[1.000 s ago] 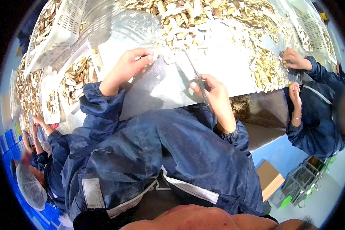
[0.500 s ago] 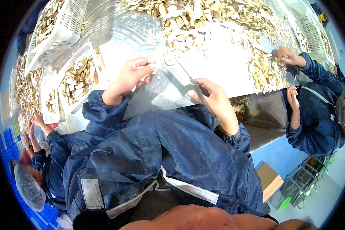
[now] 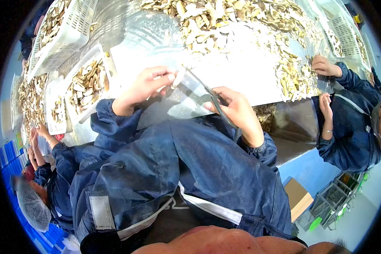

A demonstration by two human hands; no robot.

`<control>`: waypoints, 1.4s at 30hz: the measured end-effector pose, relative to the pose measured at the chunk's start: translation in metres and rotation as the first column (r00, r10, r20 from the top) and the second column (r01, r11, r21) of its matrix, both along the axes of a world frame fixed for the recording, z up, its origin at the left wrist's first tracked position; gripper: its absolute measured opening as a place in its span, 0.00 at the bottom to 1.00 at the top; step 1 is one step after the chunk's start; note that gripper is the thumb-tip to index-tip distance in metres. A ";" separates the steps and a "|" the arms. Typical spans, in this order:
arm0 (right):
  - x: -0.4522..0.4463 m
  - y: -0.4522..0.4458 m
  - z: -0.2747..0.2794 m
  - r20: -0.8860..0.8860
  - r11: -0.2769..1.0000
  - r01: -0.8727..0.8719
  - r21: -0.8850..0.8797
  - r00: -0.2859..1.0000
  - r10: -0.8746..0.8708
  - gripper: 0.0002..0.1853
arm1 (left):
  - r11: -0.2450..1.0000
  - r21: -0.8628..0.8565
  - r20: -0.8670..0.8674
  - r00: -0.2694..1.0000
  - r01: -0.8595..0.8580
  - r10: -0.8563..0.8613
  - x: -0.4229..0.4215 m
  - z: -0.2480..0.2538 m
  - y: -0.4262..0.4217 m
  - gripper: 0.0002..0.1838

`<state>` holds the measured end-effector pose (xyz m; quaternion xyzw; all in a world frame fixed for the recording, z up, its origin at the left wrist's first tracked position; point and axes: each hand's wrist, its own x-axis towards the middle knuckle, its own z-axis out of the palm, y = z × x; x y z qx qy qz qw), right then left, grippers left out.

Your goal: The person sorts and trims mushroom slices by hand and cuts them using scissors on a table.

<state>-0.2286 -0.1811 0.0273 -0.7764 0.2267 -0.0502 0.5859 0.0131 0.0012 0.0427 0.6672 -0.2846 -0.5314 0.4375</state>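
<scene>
Pinched between the thumb and fingers of my left hand point(image 3: 150, 85) is a pale mushroom slice point(image 3: 179, 78), held over the bright metal table point(image 3: 135, 46). My right hand point(image 3: 235, 106) is closed around the dark handles of a pair of scissors point(image 3: 207, 88). Their slim blades point up and left, with the tips beside the slice. Whether the blades touch it, I cannot tell. Beyond both hands lies a broad heap of mushroom slices point(image 3: 211, 38), partly washed out by glare.
A white tray of slices point(image 3: 100, 54) and a smaller white tray point(image 3: 53, 91) stand left. Behind them is a perforated basket point(image 3: 78, 29). At right, a co-worker's hands point(image 3: 324, 67) are near the heap; another person point(image 3: 34, 203) in a hairnet works at left.
The slice in my left hand now sticks up more plainly, close to the scissor tips. The scissors have shifted slightly left. The co-worker's upper hand at right has moved a little.
</scene>
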 end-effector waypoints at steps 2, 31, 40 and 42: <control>0.000 0.001 0.004 -0.009 1.000 -0.012 -0.029 1.000 0.012 0.22 | 0.990 -0.130 0.081 0.995 -0.044 0.054 0.002 0.001 -0.008 0.16; 0.020 0.019 0.025 -0.212 0.781 -0.328 -0.532 0.944 0.252 0.23 | 0.836 -0.273 -0.437 0.836 -0.476 0.333 0.038 -0.006 -0.063 0.12; -0.043 -0.028 0.052 -0.350 0.788 -0.136 -0.601 0.931 -0.107 0.22 | 0.981 -0.128 0.685 0.703 -0.143 0.192 0.038 -0.019 -0.117 0.15; -0.047 -0.028 0.058 -0.330 0.797 -0.117 -0.593 0.938 -0.108 0.23 | 0.978 -0.194 0.811 0.547 -0.081 0.206 0.032 -0.028 -0.117 0.17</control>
